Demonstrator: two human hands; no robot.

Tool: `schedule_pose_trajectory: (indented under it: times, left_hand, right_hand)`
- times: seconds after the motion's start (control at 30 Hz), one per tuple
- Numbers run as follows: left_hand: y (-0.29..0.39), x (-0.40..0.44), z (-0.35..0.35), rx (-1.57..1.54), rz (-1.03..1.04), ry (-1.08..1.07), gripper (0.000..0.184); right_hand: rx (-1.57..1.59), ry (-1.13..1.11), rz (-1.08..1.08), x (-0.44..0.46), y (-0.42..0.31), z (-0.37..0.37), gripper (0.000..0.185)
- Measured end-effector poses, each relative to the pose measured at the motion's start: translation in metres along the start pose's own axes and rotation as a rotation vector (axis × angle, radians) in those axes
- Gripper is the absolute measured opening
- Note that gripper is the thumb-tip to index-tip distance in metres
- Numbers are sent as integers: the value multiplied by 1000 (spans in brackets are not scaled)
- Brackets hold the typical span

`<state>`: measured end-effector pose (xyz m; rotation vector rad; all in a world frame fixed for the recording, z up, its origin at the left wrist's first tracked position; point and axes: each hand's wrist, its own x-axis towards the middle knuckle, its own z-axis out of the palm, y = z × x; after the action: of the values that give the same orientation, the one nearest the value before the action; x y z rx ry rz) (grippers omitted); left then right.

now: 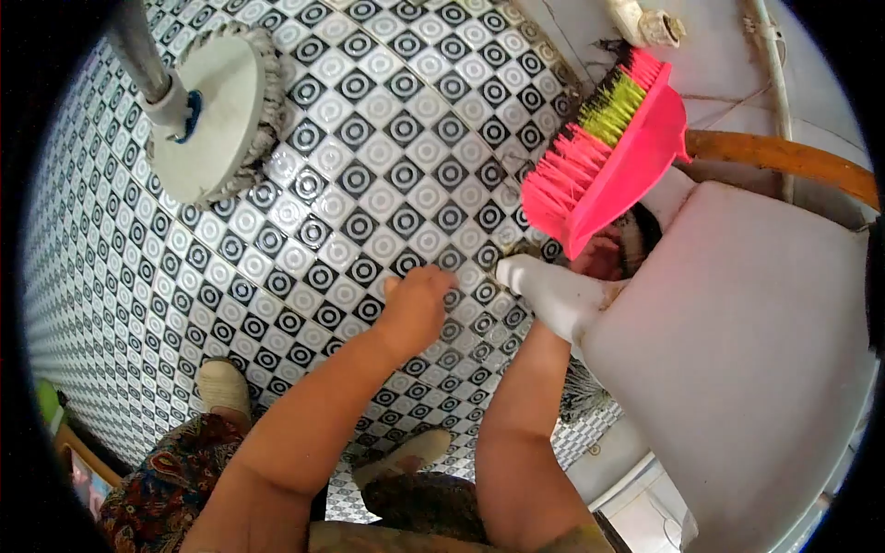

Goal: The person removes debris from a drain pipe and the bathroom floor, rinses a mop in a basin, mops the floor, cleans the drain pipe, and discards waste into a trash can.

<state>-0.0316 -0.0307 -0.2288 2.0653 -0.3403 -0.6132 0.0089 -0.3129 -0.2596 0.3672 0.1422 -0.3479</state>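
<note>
My left hand [422, 300] hovers over the black-and-white patterned floor [406, 170], its fingers loosely bent, thumb apart, nothing visible in it. The right forearm passes behind a leg of a white plastic piece, perhaps a stool [737, 341]. Between its legs, part of my right hand [601, 258] shows with curled fingers; what they close on is hidden. Just above that hand, a pink brush head [627, 152] with pink, yellow-green and black bristles partly covers it. An orange-brown handle [784, 157] extends rightward from behind the brush.
A round mop head [217, 115] on a metal pole rests at the upper left. Pipes [650, 26] run by the wall at the upper right. Two light shoes [223, 385] are at the bottom. Dark bristles [583, 392] show beside the right forearm.
</note>
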Motion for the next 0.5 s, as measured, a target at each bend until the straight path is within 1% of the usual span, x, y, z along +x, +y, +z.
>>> schedule_pose_trajectory:
  times: [0.07,0.1,0.17,0.27,0.3,0.4,0.5]
  left_hand:
    - [1,0,-2,-15,8,14,33]
    - [0,0,-1,-23,3,10,33]
    - [2,1,-2,-20,-22,-11,31]
    - [2,0,-3,-10,15,21,30]
    - [2,1,-3,5,-2,-16,30]
    - [-1,1,0,-17,31,26,30]
    - [2,1,-2,0,7,13,30]
  right_hand:
    - [97,-73,155,-1,10,-4,49]
    - [93,-81,199,-1,14,-4,47]
    - [71,-71,203,-1,19,0,43]
    - [51,-59,181,-6,26,4,38]
    - [55,-54,175,-8,28,6,36]
    - [61,-44,169,-15,31,8,32]
    - [47,-36,186,-17,29,10,29]
